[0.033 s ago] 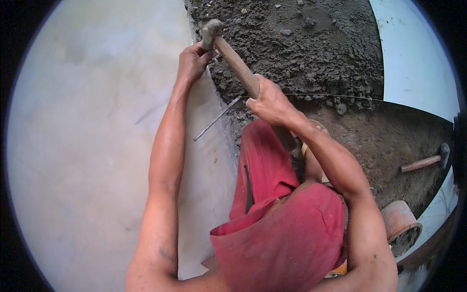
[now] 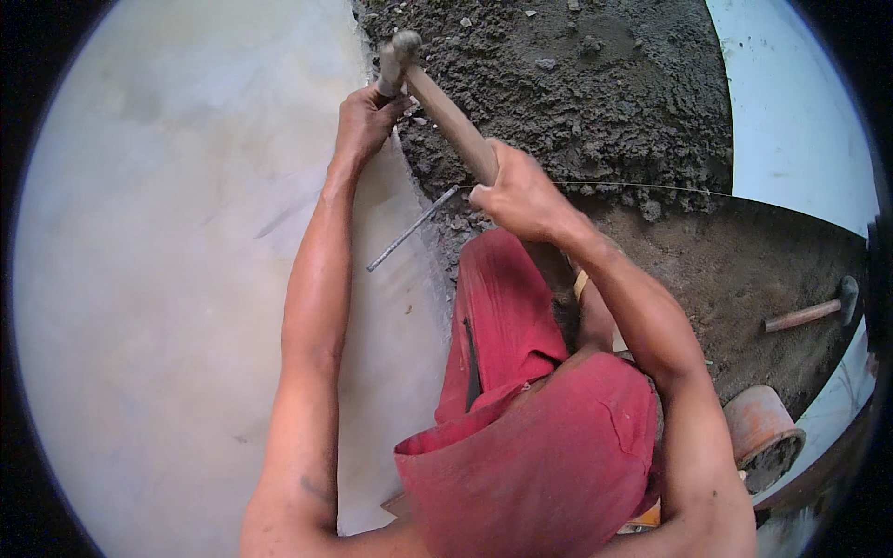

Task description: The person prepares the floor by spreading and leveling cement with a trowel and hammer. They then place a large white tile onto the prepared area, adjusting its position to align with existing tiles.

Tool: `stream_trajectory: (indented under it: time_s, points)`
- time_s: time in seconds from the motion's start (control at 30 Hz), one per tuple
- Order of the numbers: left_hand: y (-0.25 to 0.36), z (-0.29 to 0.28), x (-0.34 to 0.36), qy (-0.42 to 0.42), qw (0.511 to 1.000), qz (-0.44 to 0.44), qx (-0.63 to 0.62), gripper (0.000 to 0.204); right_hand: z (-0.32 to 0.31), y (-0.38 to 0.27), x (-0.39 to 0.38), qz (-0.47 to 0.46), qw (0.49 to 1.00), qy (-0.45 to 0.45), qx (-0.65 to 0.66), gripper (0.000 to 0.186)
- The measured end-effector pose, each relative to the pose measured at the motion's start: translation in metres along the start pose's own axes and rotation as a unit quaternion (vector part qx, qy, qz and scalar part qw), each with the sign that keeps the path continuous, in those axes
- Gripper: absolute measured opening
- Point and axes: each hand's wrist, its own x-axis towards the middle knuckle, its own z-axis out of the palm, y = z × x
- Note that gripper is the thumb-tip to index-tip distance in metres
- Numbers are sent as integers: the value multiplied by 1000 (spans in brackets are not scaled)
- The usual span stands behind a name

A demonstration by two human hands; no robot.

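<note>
My right hand (image 2: 523,193) is wrapped round the wooden handle of a hammer (image 2: 453,123), which slants up and to the left. The metal hammer head (image 2: 398,58) is over the border between the pale smooth surface and the dark rough mortar (image 2: 586,102). Close against the lower end of that head is my left hand (image 2: 363,123), fingers pinched together. Whatever those fingers hold is hidden by the hand and the head. A thin metal rod (image 2: 414,229) with a string (image 2: 642,185) at its upper end lies nearer me, below my right hand.
The pale smooth surface (image 2: 167,279) fills the left side. At the right are a second hammer (image 2: 809,312) on brown ground, an orange-grey bucket (image 2: 758,423) holding dark material, and a white panel (image 2: 781,102). My knee in red cloth (image 2: 502,298) is just below the rod.
The hammer head has shifted slightly up and left. Both hands stay nearly where they were, and the view has moved a little.
</note>
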Motion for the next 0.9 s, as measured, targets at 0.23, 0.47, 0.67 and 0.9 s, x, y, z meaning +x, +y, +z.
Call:
stream_trajectory:
  time_s: [0.23,0.47,0.67,0.9]
  points:
    - [1,-6,-12,53,998,24,37,22,-93,-127,11,-326,932,158,12,15]
    - [-5,-1,-7,63,998,24,8,21,-20,-40,20,-45,991,123,27,29]
    - [-6,4,-20,75,994,-36,69,22,-35,-67,10,-37,999,6,-7,30]
    - [-6,11,-11,102,993,-12,65,21,-98,-144,25,-317,900,292,-66,29]
